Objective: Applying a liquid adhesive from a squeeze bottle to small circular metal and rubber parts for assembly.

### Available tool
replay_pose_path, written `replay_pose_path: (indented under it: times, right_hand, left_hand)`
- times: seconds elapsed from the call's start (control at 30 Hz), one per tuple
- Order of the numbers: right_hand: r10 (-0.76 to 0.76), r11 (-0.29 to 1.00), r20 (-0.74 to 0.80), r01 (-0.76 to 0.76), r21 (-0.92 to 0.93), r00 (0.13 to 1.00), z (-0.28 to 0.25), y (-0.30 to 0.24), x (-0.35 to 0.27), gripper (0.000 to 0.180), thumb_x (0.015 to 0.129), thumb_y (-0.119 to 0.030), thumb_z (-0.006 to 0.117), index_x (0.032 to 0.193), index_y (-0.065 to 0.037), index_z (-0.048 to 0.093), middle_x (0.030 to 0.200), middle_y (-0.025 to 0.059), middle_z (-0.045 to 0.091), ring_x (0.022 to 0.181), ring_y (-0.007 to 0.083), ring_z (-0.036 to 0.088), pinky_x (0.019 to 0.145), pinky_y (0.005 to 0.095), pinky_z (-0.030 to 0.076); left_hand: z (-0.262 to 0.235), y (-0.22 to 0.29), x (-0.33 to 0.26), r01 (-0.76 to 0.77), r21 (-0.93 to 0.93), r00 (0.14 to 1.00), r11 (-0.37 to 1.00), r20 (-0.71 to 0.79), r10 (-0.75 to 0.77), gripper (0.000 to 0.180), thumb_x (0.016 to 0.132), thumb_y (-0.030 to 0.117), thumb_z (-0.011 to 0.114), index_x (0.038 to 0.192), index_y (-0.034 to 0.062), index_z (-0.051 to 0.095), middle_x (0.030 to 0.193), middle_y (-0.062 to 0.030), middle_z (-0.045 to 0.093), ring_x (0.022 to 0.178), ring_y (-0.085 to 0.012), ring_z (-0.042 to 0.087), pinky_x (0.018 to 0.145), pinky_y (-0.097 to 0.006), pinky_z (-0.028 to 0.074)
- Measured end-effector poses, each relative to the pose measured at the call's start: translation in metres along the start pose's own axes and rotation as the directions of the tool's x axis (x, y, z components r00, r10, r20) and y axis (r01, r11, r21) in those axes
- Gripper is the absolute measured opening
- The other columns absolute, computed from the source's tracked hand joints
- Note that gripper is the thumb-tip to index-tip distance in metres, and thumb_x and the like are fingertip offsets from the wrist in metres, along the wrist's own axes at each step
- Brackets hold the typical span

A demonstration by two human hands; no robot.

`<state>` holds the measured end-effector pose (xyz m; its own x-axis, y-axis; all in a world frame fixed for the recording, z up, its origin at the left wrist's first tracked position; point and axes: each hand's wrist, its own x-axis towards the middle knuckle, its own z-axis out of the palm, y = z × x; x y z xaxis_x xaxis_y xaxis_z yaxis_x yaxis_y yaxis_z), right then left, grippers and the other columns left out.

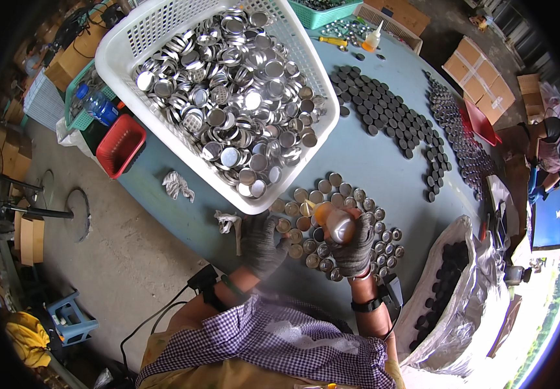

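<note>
My right hand [356, 249], in a grey knit glove, is closed round a clear squeeze bottle [341, 227] with amber liquid in it. The bottle is tilted, its nozzle pointing left and low over a cluster of small round metal caps [325, 264] on the table. My left hand [262, 246], gloved the same way, rests at the cluster's left edge by the table's near side. Its fingers look loosely bent and apart, with nothing visible in them. A crumpled white rag [228, 222] lies just left of it.
A white basket [218, 192] heaped with silvery metal lids stands beyond my left hand. Black round pieces [390, 110] spread across the blue-grey table [280, 194]. A white sack [445, 324] of black pieces sits at right. A red tray [121, 146] is at left; another person [546, 146] works far right.
</note>
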<state>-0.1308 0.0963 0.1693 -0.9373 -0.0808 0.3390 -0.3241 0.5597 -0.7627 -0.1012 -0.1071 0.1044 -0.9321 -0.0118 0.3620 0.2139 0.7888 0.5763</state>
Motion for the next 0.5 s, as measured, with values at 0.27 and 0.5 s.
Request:
replay_pose_path:
  times: [0.27,0.5]
  right_hand:
    - [0.041,0.994,0.066,-0.048,0.1,0.997,0.0,-0.011,0.0,0.05,0.073,-0.014,0.077,0.116,-0.006,0.054,0.106,0.011,0.064,0.092,0.0253,0.063,0.082,0.0363,0.051]
    - [-0.022,0.999,0.046,0.021,0.031,0.999,0.01,-0.005,0.005,0.047,0.075,-0.011,0.074,0.118,-0.006,0.054,0.106,0.0105,0.065,0.091,0.0256,0.066,0.078,0.0369,0.053]
  left_hand:
    - [0.001,-0.001,0.0,-0.006,-0.006,1.0,1.0,0.024,0.006,0.044,0.069,0.017,0.075,0.107,0.0067,0.056,0.129,-0.0155,0.055,0.117,-0.039,0.05,0.097,-0.052,0.038]
    - [0.0,0.0,-0.001,0.004,-0.009,1.0,1.0,0.009,-0.004,0.044,0.069,0.018,0.076,0.106,0.0054,0.056,0.128,-0.0162,0.054,0.116,-0.0389,0.05,0.096,-0.052,0.038]
